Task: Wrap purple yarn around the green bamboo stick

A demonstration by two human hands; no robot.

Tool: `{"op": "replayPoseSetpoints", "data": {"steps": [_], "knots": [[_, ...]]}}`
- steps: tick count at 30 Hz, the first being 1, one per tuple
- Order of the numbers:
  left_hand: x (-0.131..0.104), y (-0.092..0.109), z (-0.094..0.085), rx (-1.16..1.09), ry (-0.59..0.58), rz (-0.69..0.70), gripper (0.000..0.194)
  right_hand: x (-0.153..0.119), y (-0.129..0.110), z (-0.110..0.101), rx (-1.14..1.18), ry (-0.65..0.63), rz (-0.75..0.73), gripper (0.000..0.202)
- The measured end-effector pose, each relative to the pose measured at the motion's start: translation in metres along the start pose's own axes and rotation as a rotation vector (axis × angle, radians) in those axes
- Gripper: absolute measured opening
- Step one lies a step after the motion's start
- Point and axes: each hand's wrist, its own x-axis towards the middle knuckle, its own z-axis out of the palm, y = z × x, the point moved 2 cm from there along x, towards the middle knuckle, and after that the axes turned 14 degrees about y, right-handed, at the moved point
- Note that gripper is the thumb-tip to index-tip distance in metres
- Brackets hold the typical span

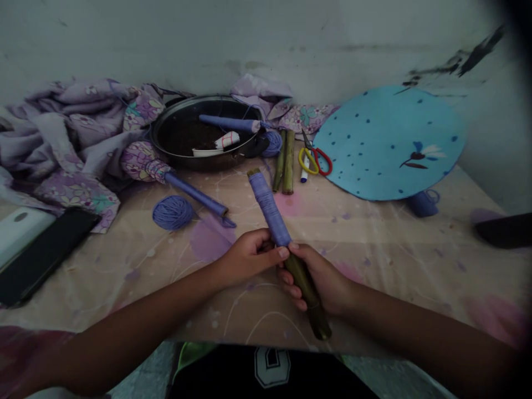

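Both my hands hold one bamboo stick (305, 280) above the front of the table. Its far half is wound with purple yarn (269, 208), and the near half is bare green-brown. My left hand (253, 255) grips it from the left, thumb pressed near the lower end of the winding. Around the bare part, my right hand (318, 277) wraps its fingers, thumb at the edge of the yarn. A ball of purple yarn (172, 213) lies to the left, beside a yarn-wrapped stick (197, 194) tied to floral cloth.
Behind stand a black pan (183, 160) holding another wrapped stick (228, 123), two bare bamboo pieces (288, 163), scissors (316, 160) and a marker (304, 176). A blue round fan-like panel (374, 149) leans at right. Floral cloth (78, 133) and a dark phone-like slab (50, 255) lie left.
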Motion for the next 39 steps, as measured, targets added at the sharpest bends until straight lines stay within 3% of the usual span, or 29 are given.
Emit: {"op": "replayPoseSetpoints", "data": {"steps": [5, 11, 20, 25, 32, 39], "knots": [[-0.001, 0.001, 0.0, -0.057, 0.004, -0.009, 0.039, 0.004, 0.002, -0.003, 0.043, -0.089, -0.038, 0.032], [-0.003, 0.001, -0.004, -0.075, 0.04, 0.0, 0.036, 0.009, 0.003, -0.009, 0.088, -0.138, -0.115, 0.019], [-0.002, 0.006, -0.001, -0.203, -0.043, 0.02, 0.033, 0.009, -0.001, -0.01, 0.159, -0.24, -0.011, 0.027], [-0.002, 0.003, -0.006, -0.056, 0.095, 0.076, 0.037, 0.009, 0.001, -0.009, 0.172, -0.302, 0.132, 0.037], [-0.001, 0.002, -0.008, -0.029, 0.057, 0.082, 0.038, 0.007, -0.001, -0.008, 0.155, -0.259, -0.004, 0.023], [-0.003, 0.004, -0.004, 0.06, 0.05, 0.097, 0.036, 0.011, 0.004, -0.015, 0.221, -0.393, 0.208, 0.03]]}}
